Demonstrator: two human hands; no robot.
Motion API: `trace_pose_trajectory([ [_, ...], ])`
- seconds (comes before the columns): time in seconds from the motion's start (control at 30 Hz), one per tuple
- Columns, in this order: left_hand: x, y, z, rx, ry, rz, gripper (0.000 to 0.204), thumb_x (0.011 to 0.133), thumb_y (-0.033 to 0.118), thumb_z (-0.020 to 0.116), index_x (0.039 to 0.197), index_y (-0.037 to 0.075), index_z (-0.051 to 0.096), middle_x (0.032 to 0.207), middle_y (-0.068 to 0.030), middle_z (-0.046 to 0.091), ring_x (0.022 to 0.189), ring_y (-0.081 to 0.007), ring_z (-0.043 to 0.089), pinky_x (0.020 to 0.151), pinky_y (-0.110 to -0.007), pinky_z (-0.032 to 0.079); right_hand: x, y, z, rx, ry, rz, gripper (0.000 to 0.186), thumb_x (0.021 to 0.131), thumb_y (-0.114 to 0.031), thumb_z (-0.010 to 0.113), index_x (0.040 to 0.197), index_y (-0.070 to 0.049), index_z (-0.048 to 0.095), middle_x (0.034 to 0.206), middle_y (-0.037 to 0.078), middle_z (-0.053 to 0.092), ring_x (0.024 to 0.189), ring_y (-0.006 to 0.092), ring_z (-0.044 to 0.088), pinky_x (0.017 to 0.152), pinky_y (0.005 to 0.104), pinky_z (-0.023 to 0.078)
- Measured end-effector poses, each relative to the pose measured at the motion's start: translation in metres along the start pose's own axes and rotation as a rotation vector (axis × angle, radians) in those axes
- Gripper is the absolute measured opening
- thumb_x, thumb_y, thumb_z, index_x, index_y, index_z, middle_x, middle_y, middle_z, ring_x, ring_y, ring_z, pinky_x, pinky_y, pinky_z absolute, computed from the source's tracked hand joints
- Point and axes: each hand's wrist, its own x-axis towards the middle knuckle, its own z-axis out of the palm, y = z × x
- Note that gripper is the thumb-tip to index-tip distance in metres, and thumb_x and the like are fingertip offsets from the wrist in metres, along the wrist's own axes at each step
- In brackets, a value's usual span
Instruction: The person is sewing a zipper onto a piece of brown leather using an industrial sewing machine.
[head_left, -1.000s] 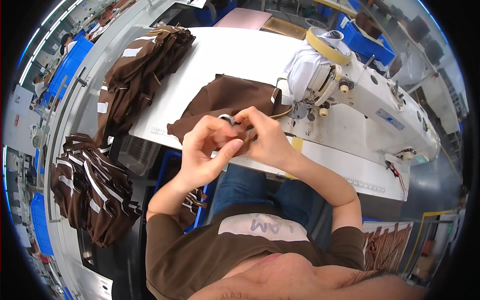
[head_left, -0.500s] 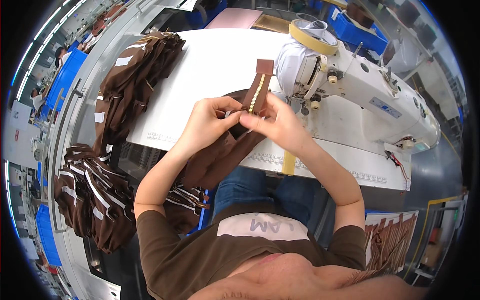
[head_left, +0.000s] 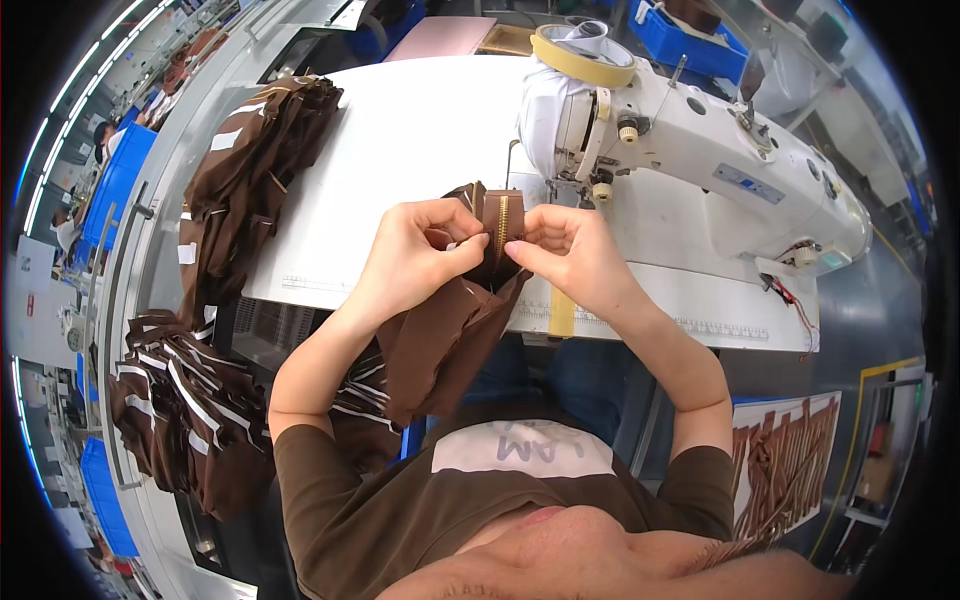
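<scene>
Both hands work on a brown fabric piece [head_left: 445, 345] with a gold-toothed zipper [head_left: 503, 222] running up its middle. My left hand [head_left: 412, 255] is closed, thumb and fingers pinching the fabric on the zipper's left side. On the other side, my right hand [head_left: 578, 258] pinches the zipper's brown edge, its thumb beside the teeth. The zipper's upper end stands just in front of the sewing machine's needle area, and the rest of the fabric hangs over the table's front edge toward my lap. What lies under the fingertips is hidden.
A white sewing machine [head_left: 690, 150] stands at the right on the white table [head_left: 420, 110], with a yellow tape roll [head_left: 582, 62] on top. Brown fabric pieces are heaped at the table's left [head_left: 250, 180] and lower down [head_left: 190, 410]. Brown strips [head_left: 785, 460] lie at the lower right.
The zipper's upper end has come down toward me, and its tab no longer stands out above my hands. My hands are farther apart, and more of the fabric hangs toward my lap.
</scene>
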Motion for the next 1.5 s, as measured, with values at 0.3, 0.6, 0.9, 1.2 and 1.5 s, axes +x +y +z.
trace_pose_trajectory([
  [0.3,0.000,0.000,0.004,-0.031,-0.079,0.009,0.006,0.076,0.005,0.065,0.076,-0.001,0.063,0.068,0.0000,0.063,0.062,-0.0033,0.053,0.057,-0.020,0.042,-0.008,-0.010,-0.017,-0.061,-0.047,0.045,0.009,0.084,-0.002,0.062,0.084,0.006,0.066,0.074,0.002,0.065,0.071,0.0043,0.058,0.063,0.0204,0.046],
  [0.6,-0.003,0.004,0.002,-0.003,-0.169,0.040,0.005,0.077,0.005,0.064,0.076,0.001,0.063,0.070,0.0020,0.063,0.062,-0.0014,0.051,0.054,-0.019,0.040,-0.016,-0.018,-0.015,-0.067,-0.058,0.087,0.011,0.083,-0.002,0.060,0.088,0.006,0.065,0.080,0.006,0.067,0.075,0.0076,0.061,0.065,0.0211,0.047],
  [0.9,0.000,0.003,0.004,-0.156,-0.232,-0.045,0.010,0.080,0.005,0.065,0.088,-0.001,0.067,0.074,0.0005,0.065,0.065,-0.0011,0.054,0.057,-0.017,0.042,-0.019,-0.020,-0.016,-0.145,0.000,0.027,0.020,0.081,-0.004,0.061,0.097,0.008,0.063,0.080,0.010,0.068,0.079,0.0096,0.065,0.070,0.0235,0.050],
  [1.2,-0.006,0.004,0.003,-0.166,-0.258,-0.077,0.006,0.081,0.003,0.065,0.082,-0.002,0.066,0.072,0.0010,0.064,0.061,-0.0004,0.052,0.052,-0.016,0.041,-0.031,-0.031,-0.012,-0.277,0.048,-0.012,0.031,0.078,-0.003,0.063,0.106,0.009,0.060,0.085,0.014,0.069,0.076,0.0124,0.067,0.067,0.0242,0.052],
  [1.5,0.000,0.009,0.005,0.003,-0.294,-0.078,0.004,0.079,0.001,0.065,0.075,-0.002,0.064,0.068,0.0016,0.062,0.058,-0.0004,0.050,0.051,-0.016,0.039,-0.032,-0.026,-0.016,-0.274,0.023,-0.001,0.015,0.081,-0.001,0.062,0.095,0.004,0.065,0.076,0.005,0.067,0.070,0.0065,0.062,0.062,0.0217,0.047],
])
